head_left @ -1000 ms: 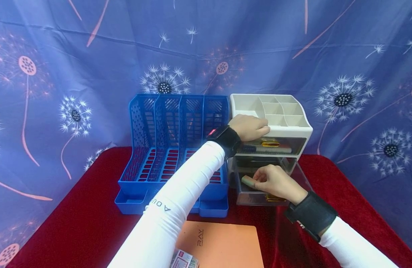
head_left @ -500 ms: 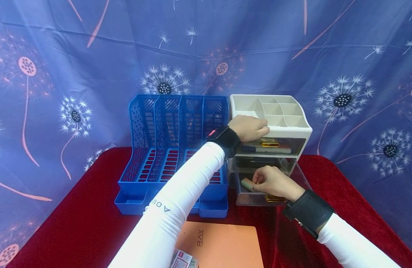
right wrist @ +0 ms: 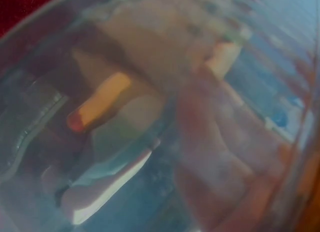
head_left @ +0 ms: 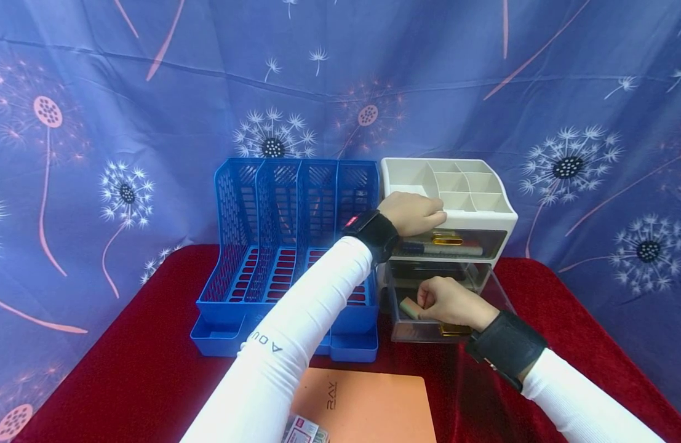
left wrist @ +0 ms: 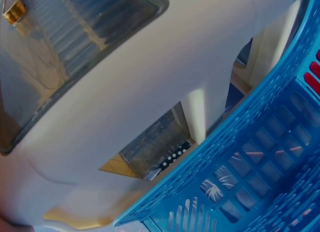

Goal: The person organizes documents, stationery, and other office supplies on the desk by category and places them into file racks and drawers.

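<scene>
My left hand (head_left: 411,213) grips the front rim of a white desk organizer (head_left: 478,219), fingers over its top edge. Below it, a clear drawer (head_left: 403,332) is pulled out. My right hand (head_left: 453,303) reaches into that drawer and pinches a small pale green and tan block (head_left: 411,308), tilted near the drawer's front left corner. In the right wrist view, the right hand (right wrist: 220,157) appears blurred through clear plastic. The left wrist view shows the organizer's white side (left wrist: 150,71), with the left hand almost out of frame.
A blue file rack (head_left: 287,311) stands just left of the organizer. The closed upper drawer (head_left: 492,241) holds markers. In front lie an orange folder (head_left: 379,406) marked RAY and a small packet (head_left: 302,431), partly behind the left sleeve. Red cloth (head_left: 124,344) covers the table.
My right hand has sunk slightly lower and a little left in the drawer, with the block lower too. The left hand keeps its place on the organizer.
</scene>
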The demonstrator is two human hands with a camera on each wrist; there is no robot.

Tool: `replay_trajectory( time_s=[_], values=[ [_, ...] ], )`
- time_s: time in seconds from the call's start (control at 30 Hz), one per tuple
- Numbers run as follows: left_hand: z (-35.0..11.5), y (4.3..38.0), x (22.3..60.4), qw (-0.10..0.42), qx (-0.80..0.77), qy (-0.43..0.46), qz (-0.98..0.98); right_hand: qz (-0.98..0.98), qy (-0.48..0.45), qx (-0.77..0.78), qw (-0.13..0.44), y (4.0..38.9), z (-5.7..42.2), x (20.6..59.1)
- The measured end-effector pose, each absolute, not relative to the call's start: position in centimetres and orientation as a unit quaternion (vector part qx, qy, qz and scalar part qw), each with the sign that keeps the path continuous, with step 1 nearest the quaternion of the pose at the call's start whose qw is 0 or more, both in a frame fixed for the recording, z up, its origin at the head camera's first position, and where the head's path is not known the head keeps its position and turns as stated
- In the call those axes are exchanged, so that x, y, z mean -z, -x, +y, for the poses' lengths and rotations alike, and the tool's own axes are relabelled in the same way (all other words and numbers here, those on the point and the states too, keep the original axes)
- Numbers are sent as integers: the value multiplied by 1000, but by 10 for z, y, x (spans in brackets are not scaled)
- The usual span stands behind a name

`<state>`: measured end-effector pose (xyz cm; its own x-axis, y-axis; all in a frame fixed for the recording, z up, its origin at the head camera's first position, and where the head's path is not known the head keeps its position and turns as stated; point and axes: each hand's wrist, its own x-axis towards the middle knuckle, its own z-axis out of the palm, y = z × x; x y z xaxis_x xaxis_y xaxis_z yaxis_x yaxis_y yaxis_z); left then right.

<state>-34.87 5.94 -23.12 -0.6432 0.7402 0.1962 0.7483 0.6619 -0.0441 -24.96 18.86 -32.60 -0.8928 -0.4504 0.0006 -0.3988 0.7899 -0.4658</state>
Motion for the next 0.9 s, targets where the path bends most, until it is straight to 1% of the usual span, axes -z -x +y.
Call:
replay_trajectory(
  time_s=[0.3,0.67,0.8,0.9],
  values=[
    [59,349,232,101,21,411,-906,944,217,240,66,250,188,327],
    [60,348,232,98,26,412,-906,942,232,239,48,249,194,326],
    [60,347,232,97,30,412,-905,938,240,247,28,244,198,324],
    [60,346,231,99,26,413,-905,937,243,250,-8,237,202,322]
  ],
)
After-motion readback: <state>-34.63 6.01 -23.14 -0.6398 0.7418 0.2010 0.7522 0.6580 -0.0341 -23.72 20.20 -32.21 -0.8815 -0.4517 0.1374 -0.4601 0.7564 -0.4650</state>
